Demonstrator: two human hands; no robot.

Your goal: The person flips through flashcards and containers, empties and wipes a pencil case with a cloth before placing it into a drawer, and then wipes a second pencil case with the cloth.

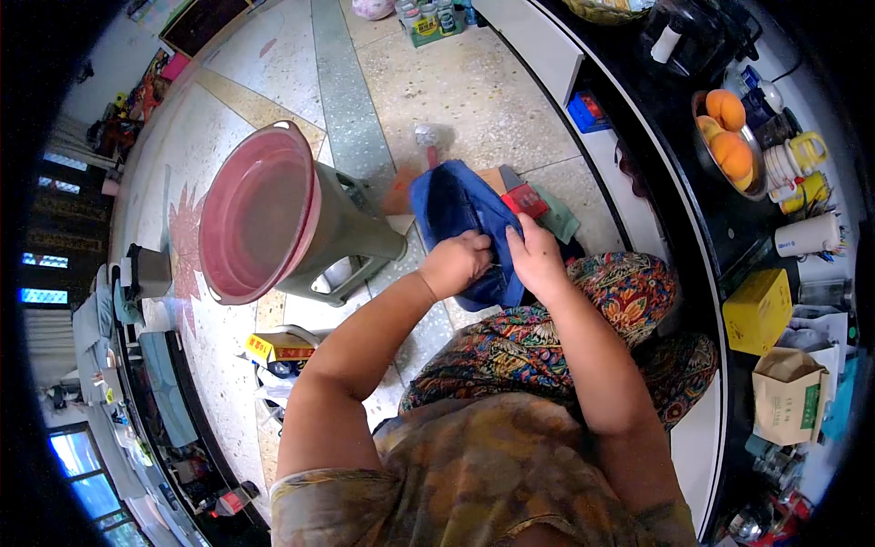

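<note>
A blue fabric bag [447,196] with an open top sits above the floor in front of my knees. At its near right edge my right hand [538,255] is closed, its thumb and fingers pinching the cloth rim. My left hand [458,264] is curled shut at the opening, with its fingertips hidden; what it grips cannot be made out. Just beyond the bag are a red box [525,200] and a grey-green cloth or pouch [558,217].
To the left, a pink basin [259,214] rests on a grey-green plastic stool [351,242]. Along the right runs a black-topped cabinet with a bowl of orange fruit [732,155], a yellow box [758,312] and a paper bag [789,397]. A yellow-and-red package [273,348] is by my left arm.
</note>
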